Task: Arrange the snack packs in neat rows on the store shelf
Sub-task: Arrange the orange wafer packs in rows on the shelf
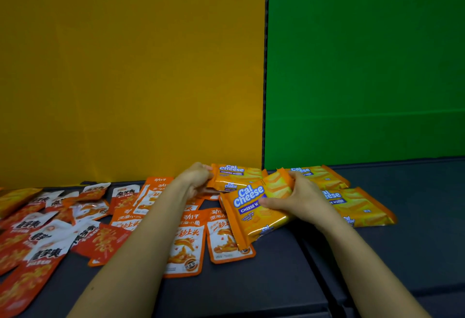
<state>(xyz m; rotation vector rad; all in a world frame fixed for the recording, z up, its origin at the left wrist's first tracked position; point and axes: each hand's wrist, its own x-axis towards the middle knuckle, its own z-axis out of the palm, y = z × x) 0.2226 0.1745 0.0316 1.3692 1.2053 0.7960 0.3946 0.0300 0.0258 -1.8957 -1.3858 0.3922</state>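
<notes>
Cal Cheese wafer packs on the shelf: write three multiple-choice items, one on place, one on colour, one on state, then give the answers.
1. Where do the orange fish-snack pouches lie relative to the tilted Cal Cheese pack?
A. To its left
B. To its right
C. On top of it

2. What colour is the back panel behind the flat Cal Cheese packs on the right?
A. Blue
B. Green
C. White

3. What is the right hand doing?
A. Resting empty on the shelf
B. Gripping the tilted Cal Cheese pack
C. Pointing at the wall

Answers:
1 A, the pouches spread leftward under the left arm.
2 B, the panel right of the dark seam is green.
3 B, its thumb and fingers close around the pack's right end, while the left hand holds another pack.
</notes>
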